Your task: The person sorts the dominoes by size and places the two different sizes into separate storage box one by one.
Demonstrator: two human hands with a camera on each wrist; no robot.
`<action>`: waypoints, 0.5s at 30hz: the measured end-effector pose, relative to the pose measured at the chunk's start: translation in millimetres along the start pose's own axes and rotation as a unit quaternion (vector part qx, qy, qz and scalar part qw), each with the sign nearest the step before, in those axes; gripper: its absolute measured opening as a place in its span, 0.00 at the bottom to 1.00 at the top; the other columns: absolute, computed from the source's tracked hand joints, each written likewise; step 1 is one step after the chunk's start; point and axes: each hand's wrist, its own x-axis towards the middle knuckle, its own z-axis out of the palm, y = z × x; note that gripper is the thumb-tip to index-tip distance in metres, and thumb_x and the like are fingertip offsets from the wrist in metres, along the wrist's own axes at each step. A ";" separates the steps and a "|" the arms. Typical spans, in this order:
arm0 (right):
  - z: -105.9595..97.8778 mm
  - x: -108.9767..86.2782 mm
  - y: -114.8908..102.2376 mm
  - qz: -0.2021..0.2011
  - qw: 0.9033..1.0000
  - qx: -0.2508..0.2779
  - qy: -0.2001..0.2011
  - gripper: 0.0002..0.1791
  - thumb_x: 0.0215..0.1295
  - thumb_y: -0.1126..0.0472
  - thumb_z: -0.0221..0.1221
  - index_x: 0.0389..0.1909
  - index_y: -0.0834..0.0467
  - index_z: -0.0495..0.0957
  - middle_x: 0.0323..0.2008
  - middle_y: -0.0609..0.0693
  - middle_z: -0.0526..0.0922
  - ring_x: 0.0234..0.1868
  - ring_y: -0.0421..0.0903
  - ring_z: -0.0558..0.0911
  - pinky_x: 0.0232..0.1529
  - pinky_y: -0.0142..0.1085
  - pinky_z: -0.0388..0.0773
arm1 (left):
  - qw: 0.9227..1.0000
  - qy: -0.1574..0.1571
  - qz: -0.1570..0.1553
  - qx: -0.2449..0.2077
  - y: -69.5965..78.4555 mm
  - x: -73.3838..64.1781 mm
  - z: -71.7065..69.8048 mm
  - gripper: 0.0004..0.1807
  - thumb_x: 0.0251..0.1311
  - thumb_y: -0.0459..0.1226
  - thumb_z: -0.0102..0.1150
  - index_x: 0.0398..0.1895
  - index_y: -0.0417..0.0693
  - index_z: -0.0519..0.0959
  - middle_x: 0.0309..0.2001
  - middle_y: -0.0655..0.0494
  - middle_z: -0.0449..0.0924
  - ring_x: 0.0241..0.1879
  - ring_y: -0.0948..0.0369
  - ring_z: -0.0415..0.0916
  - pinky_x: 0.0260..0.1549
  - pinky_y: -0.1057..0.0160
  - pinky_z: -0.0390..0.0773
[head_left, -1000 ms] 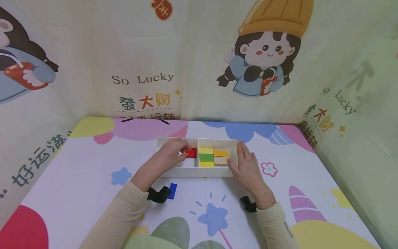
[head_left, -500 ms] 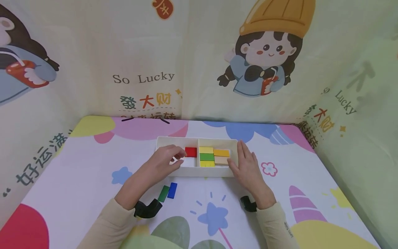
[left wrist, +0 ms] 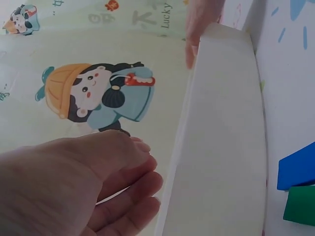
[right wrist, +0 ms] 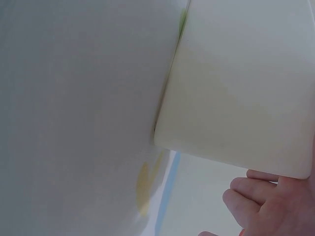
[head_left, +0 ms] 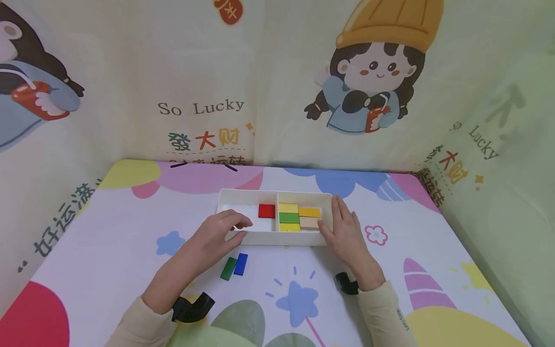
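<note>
A white two-part box lies on the table. In its left compartment is one red block. Its right compartment holds several flat blocks, among them a green block and a beige block. My left hand hovers at the box's front left corner with fingers loosely bent and nothing between them, as the left wrist view also shows. My right hand holds the box's right end, thumb over the rim, fingers along the outside. Before the box lie a dark green block and a blue block.
The table wears a white cover printed with coloured shapes. Behind it and along the sides hangs a printed cloth. Black wrist mounts sit below both hands.
My left hand has drawn back leftward from the red block, which stays in the left compartment. The dark green block, hidden at first, has come into view. My right hand has stayed put.
</note>
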 end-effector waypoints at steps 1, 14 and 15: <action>-0.4 0.0 0.1 0.001 1.000 0.000 0.000 0.44 0.73 0.47 0.50 0.78 0.66 0.43 0.78 0.64 0.46 0.78 0.62 0.51 0.75 0.63 0.45 | 1.000 0.001 0.000 0.000 0.4 -1.2 -0.6 0.12 0.60 0.32 0.66 0.48 0.47 0.83 0.45 0.56 0.85 0.45 0.59 0.81 0.46 0.60 0.85; -0.1 -0.3 0.4 0.001 1.000 0.001 0.000 0.44 0.73 0.47 0.50 0.78 0.66 0.43 0.79 0.64 0.46 0.78 0.62 0.51 0.75 0.64 0.45 | 0.996 -0.067 0.012 -0.058 -3.5 -17.8 7.6 0.11 0.61 0.29 0.64 0.47 0.45 0.81 0.42 0.53 0.85 0.38 0.65 0.79 0.39 0.72 0.83; 0.2 -0.4 0.3 0.002 1.000 0.002 -0.002 0.44 0.73 0.47 0.50 0.78 0.66 0.43 0.79 0.64 0.46 0.78 0.62 0.51 0.75 0.64 0.45 | 0.995 -0.077 0.014 -0.063 -4.4 -18.5 8.4 0.11 0.61 0.29 0.63 0.46 0.45 0.81 0.42 0.53 0.85 0.38 0.65 0.79 0.39 0.72 0.83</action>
